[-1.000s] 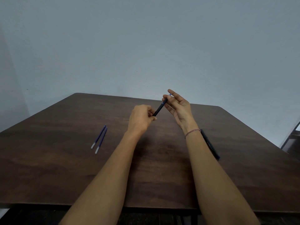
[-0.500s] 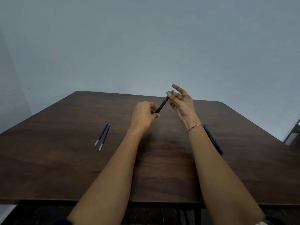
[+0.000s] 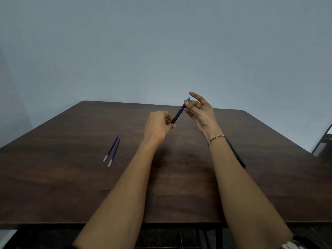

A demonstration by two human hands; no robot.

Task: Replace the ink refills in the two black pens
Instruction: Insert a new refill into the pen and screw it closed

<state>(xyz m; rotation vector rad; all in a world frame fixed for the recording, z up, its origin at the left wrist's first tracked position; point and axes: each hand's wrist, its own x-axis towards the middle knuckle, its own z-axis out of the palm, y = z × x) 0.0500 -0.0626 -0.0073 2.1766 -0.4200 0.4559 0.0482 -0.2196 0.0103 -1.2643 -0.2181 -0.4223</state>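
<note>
A black pen (image 3: 178, 114) with a blue end is held above the table, tilted up to the right. My left hand (image 3: 158, 125) is closed around its lower end. The thumb and a finger of my right hand (image 3: 201, 112) pinch its blue top end, the other fingers spread. A second black pen (image 3: 238, 157) lies on the table at the right, mostly hidden behind my right forearm. Two blue ink refills (image 3: 112, 150) with clear ends lie side by side on the table to the left.
The dark brown wooden table (image 3: 71, 186) fills the lower view, its near edge just below my forearms. A plain grey wall stands behind it. A dark chair or frame (image 3: 323, 141) shows at the far right edge.
Both hands have lifted the pen slightly and it now tilts more steeply. My right fingers have slid up to the blue end.
</note>
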